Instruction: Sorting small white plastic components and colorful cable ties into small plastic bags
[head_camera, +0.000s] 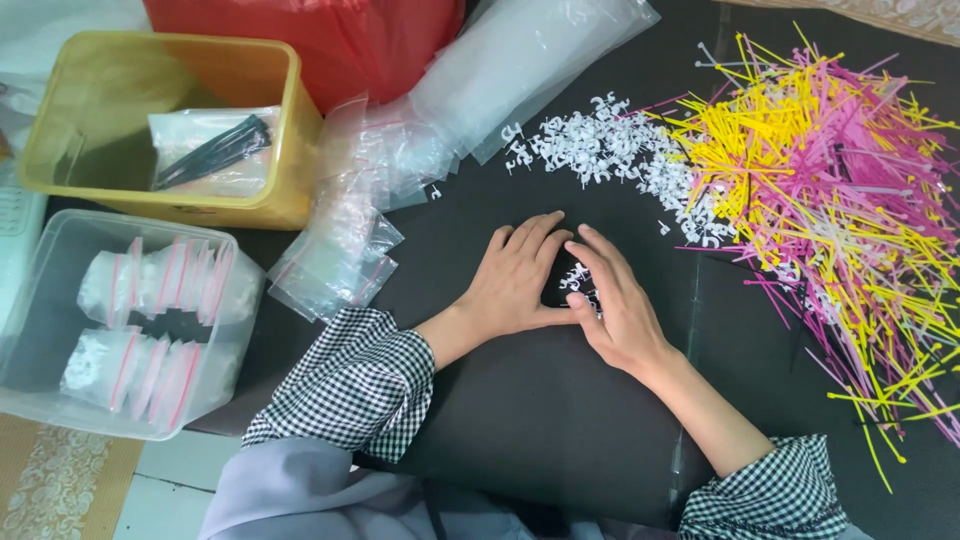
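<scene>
Two tubs sit on my desk (560, 440): the yellow bin (165, 125) at ten o'clock holds one clear bag of black cable ties (215, 150), and the clear tub (125, 320) at nine o'clock has roughly a dozen small zip bags packed with white clips, too bunched to count exactly. A loose stack of empty zip bags (345, 250) lies between the tubs and my hands. The white clips (610, 150) at one o'clock and the pink and yellow cable ties (830, 200) at two to three o'clock are way too many to count. Both hands lie palm-down, fingers together, cupped toward each other around a small bunch of clips (578, 283) dead centre. My left hand (515, 280) and right hand (615, 305) meet at the fingertips, neither gripping anything.
</scene>
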